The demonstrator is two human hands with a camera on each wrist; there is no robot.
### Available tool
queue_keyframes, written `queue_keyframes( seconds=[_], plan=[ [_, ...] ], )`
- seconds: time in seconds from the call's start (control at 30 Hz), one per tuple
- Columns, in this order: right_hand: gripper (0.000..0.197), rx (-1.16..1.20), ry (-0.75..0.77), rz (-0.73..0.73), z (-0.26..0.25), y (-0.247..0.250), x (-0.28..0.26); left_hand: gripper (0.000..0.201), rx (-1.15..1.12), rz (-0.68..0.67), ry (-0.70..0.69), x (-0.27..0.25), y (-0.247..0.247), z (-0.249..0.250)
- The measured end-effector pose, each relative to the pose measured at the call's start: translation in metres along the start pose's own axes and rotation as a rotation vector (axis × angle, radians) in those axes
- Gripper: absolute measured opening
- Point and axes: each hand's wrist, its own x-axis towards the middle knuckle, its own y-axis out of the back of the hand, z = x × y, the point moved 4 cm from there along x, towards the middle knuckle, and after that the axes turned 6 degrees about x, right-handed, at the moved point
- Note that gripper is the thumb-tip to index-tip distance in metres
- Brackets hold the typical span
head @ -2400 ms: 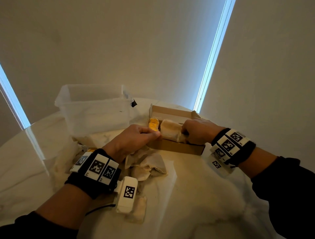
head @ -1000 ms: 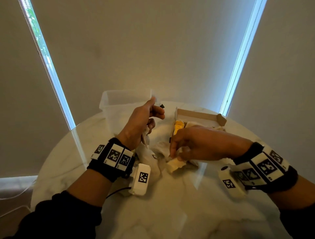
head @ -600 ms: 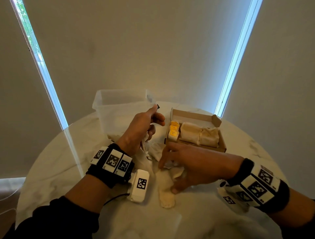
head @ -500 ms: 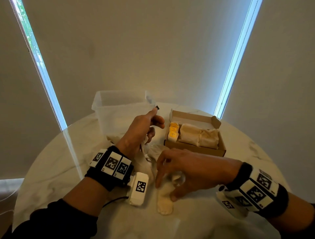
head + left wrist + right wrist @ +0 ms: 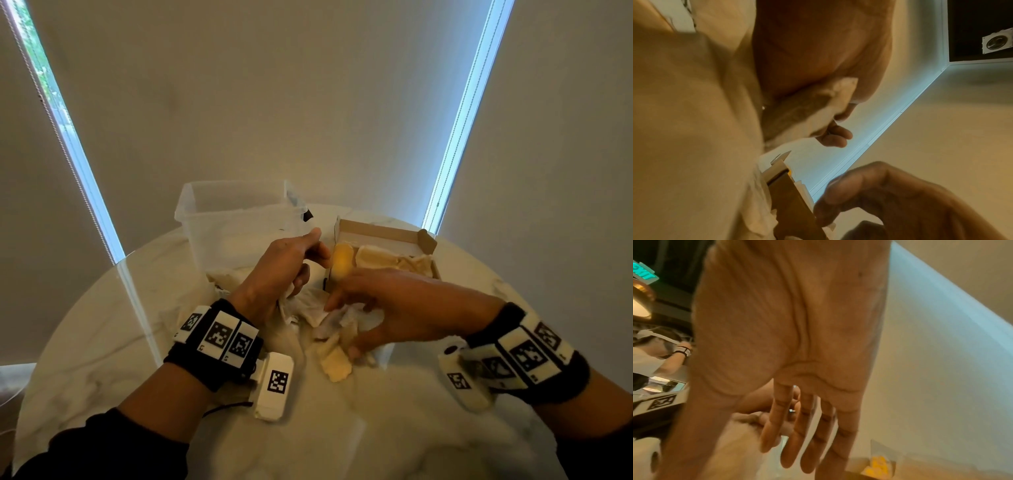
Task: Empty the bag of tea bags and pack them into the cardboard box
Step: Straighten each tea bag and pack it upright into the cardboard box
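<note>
Reaching over the marble surface (image 5: pixel 394 428), the right hand (image 5: pixel 404 308) hangs palm-down above a loose heap of tea bags (image 5: pixel 334 337), its grip spread, fingers nearly straight and holding nothing; whether the fingertips touch the heap cannot be told through the blur. The left hand (image 5: pixel 277 274) is raised just left of the cardboard box (image 5: pixel 380 234), its grip pinching the pale, crumpled bag (image 5: pixel 301 305), which trails down to the surface. The box stands open beyond both hands, with yellow-tagged tea bags (image 5: pixel 340 258) at its left end and pale ones (image 5: pixel 394 260) beside them. A clear plastic tub (image 5: pixel 236 219) stands left of the box.
</note>
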Motion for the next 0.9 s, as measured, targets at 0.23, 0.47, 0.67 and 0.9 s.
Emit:
queue_keyframes(
  seconds=[0.23,0.47,0.67,0.9],
  plan=[
    [0.022,-0.004,-0.037,0.07,0.008,0.005,-0.003,0.047,0.025,-0.005,-0.019,-0.002,0.0,-0.001],
    [0.014,0.724,-0.139,0.67,0.024,0.059,-0.009,0.058,0.075,-0.1,-0.087,-0.01,-0.01,0.008],
    [0.025,1.209,-0.143,0.736,0.039,0.029,0.015,0.051,0.105,-0.211,-0.118,-0.014,-0.016,0.007],
    [0.025,1.32,-0.1,0.702,0.04,0.003,0.026,0.045,-0.002,-0.166,-0.116,-0.006,-0.013,-0.003]
  ],
)
